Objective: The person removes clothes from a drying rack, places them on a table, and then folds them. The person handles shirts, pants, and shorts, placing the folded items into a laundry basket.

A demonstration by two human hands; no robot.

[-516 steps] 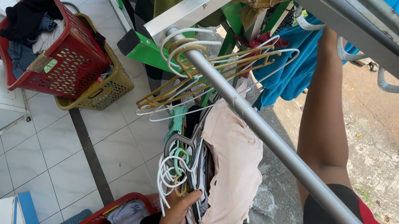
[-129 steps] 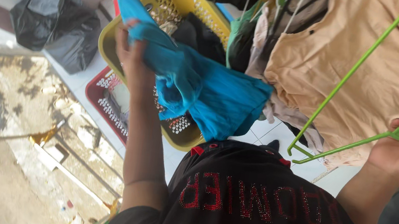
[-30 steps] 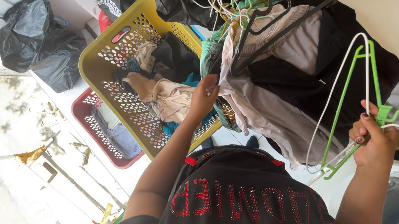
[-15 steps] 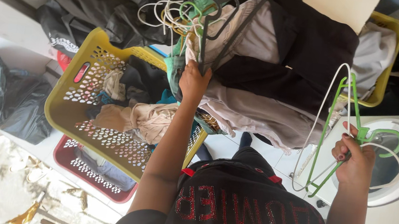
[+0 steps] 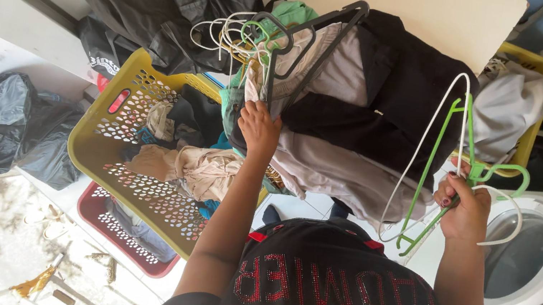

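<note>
The view is upside down, taken from over the person's head. The left hand [image 5: 258, 129] is raised to a pile of clothes [image 5: 352, 125] and is closed on a fold of pale cloth at the pile's near edge, just under a dark grey hanger [image 5: 308, 48]. A bunch of white and green hangers [image 5: 236, 34] is seen at the top of the pile, above that hand and not touched by it.

The right hand [image 5: 464, 208] is held well apart from the left, off to the side of the pile. It is clamped in a fist around the hooks of two hangers: a green hanger [image 5: 467, 144] and a white hanger [image 5: 425, 144], both held upright against the dark jacket [image 5: 405, 87] on the pile. The hooks are curled out past the fist toward a white washing machine [image 5: 534, 259].

A yellow basket [image 5: 94, 146] with clothes in it is placed beside the left forearm, and a beige garment [image 5: 200, 170] is draped inside it close to the wrist. A red basket [image 5: 126, 242] is stacked under the yellow one. A second yellow basket [image 5: 541, 79] with a white garment [image 5: 504, 106] is seen beyond the right hand. Black bags [image 5: 18, 127] are left on the floor at the far side. The person's black shirt [image 5: 335, 300] fills the bottom of the view.
</note>
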